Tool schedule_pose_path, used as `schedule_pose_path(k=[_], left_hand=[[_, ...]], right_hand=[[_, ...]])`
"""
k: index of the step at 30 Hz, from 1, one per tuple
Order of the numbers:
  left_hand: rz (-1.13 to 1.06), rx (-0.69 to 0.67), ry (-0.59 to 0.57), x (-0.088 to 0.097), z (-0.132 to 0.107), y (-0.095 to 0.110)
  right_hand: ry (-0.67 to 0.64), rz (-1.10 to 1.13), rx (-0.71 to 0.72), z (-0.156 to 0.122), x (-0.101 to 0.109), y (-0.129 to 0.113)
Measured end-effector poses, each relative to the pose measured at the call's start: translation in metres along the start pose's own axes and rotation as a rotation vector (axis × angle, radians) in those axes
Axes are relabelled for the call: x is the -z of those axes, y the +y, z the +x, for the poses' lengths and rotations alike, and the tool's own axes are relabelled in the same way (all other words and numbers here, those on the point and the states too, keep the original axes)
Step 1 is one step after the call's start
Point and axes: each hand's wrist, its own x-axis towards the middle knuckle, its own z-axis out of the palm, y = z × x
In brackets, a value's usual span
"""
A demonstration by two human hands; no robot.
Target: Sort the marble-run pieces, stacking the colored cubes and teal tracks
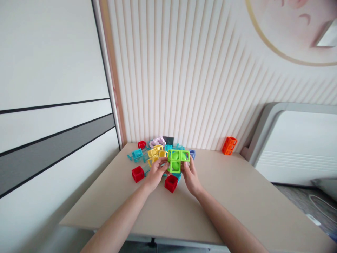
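Note:
Both of my hands hold a bright green block piece (175,157) up over the table. It is made of joined open-framed squares, two side by side on top and one below at the left. My left hand (157,172) grips its lower left side, fingers closed. At its right side, my right hand (191,175) pinches the edge with thumb and fingers. Just below lies a red cube block (171,183), with a teal block (177,175) partly hidden behind it. Another red block (138,174) rests left of my left hand. Yellow blocks (153,153) lie behind that hand.
Farther back are a teal block (137,154), a small red block (141,144), pale purple pieces (157,142), a dark panel (168,140) and a blue block (192,154). An orange block stack (229,146) stands by the ribbed wall (168,70). A white cabinet (52,63) borders the table (105,207).

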Motion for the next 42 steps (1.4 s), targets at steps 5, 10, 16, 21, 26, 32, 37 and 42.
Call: schedule_pose_path(k=[5,10,16,21,26,32,37,42], left_hand=[[0.182,-0.026,-0.069,-0.009,-0.009,0.016],[0.284,-0.057,-0.09,-0.014,-0.014,0.016],[0.223,-0.074,-0.023,-0.013,-0.014,0.009],[0.202,-0.076,-0.06,-0.014,-0.015,0.011],[0.233,-0.085,-0.062,-0.013,-0.014,0.012],[0.267,-0.085,-0.07,-0.011,-0.012,0.013],[0.242,-0.111,-0.019,-0.011,-0.011,0.009],[0.252,-0.115,0.002,-0.011,-0.012,0.005]], right_hand=[[0.035,-0.025,0.099,-0.002,-0.005,-0.004],[0.054,-0.076,0.145,-0.004,-0.01,-0.009],[0.007,-0.028,0.145,-0.008,-0.012,-0.009],[0.025,-0.009,0.176,-0.007,-0.012,-0.006],[0.036,-0.057,0.166,-0.01,-0.013,-0.007],[0.049,-0.085,0.173,-0.012,-0.016,-0.01],[0.033,-0.052,0.157,-0.012,-0.018,-0.009],[0.031,-0.04,0.162,-0.011,-0.016,-0.008]])
